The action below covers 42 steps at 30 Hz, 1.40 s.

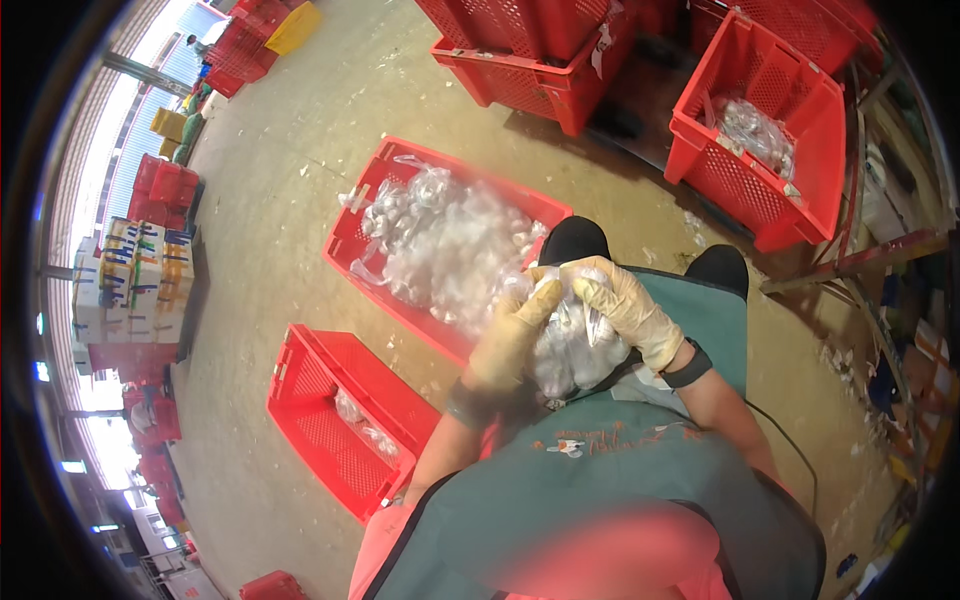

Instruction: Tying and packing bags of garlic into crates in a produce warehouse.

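Note:
Both my hands wear pale yellowish gloves and meet above my lap, over the near right end of a red plastic crate (390, 301). My left hand (511, 330) and my right hand (626, 307) pinch the gathered top of a clear plastic bag (574, 360). Whitish lumps, possibly garlic bulbs, fill the bag, which hangs against my green apron. Many similar filled clear bags (457, 232) are heaped in the crate; part of the heap looks hazy. My fingertips partly hide the bag's neck.
A red crate (345, 341) with a few bagged lumps stands at lower left. Stacked red crates (510, 71) are at the top, and another crate (757, 184) holding a bag is at upper right. A metal frame (855, 270) stands at right. Stacked white boxes (135, 285) are far left.

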Available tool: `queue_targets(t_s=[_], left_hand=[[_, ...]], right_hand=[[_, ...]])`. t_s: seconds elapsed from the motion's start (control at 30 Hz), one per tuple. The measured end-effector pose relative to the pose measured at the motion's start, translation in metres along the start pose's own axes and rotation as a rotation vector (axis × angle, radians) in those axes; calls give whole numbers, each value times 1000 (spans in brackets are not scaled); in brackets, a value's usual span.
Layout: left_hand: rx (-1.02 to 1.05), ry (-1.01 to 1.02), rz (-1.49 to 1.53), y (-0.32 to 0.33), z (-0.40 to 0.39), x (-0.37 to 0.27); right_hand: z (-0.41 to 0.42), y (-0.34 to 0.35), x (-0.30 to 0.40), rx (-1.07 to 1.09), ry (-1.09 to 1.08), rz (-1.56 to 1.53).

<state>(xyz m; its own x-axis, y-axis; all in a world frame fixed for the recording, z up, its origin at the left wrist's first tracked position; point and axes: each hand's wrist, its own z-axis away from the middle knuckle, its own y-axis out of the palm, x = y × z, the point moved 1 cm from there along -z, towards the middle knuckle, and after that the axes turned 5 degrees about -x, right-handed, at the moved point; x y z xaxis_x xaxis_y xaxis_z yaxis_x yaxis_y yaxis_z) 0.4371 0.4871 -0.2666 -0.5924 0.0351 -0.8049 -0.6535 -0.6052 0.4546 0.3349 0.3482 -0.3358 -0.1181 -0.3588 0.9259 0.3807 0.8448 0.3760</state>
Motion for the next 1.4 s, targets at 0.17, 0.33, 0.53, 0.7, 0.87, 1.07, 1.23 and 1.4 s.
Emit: queue_targets(t_s=[0.17,0.33,0.53,0.7,0.87,1.07,1.23,1.4], left_hand=[[-58,-4,-13,5,2,-2],[-152,44,37,8,-3,-5],[-403,60,-148,2,-14,6],[12,71,-181,-19,0,15],[-172,98,113,-24,0,31],[-86,84,24,-9,0,16],[-46,96,-7,-16,-4,11],[-19,97,71,-17,-3,8]], right_hand=[[1,-3,-3,-5,122,-140],[11,0,2,-31,13,222],[7,14,11,-96,59,45],[7,4,-1,-153,224,-176],[9,0,-11,-82,212,-220],[12,6,-30,-173,106,65],[9,10,-8,-72,68,141],[16,9,-4,-36,-40,189]])
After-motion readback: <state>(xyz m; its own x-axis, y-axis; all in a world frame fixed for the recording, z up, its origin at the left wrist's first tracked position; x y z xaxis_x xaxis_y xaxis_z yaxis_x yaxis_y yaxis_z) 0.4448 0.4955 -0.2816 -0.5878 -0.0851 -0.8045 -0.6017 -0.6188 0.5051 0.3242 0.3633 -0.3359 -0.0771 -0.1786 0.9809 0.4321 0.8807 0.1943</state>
